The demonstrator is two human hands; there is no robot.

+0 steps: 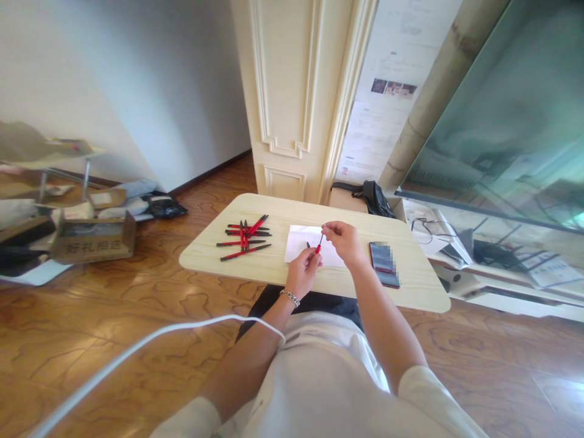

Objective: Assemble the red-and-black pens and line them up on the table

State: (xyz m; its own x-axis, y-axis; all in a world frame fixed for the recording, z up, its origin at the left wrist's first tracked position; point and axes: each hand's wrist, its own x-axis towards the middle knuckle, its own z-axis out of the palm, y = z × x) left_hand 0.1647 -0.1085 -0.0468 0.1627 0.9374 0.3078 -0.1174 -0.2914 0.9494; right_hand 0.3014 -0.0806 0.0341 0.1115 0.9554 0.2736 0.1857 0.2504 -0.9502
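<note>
Holding a slim red-and-black piece point(318, 248) aslant just above the white paper point(296, 236), near the middle of the counter point(205, 243). Pinching its red lower part in the left grip point(303, 269) and, apparently, its thin dark upper end in the right grip point(343, 242) (cannot tell whether as one part or two). For good handling, probably best to brace the red part firmly, align both ends, and work gently with fingertips alone, without bending the thin section. Better also to remain over the paper, well apart from the pile of pens point(246, 234). Reaching forward with both forearms point(387, 310), converging from either side; angling the right wrist inward, slightly farther out than the left.
</note>
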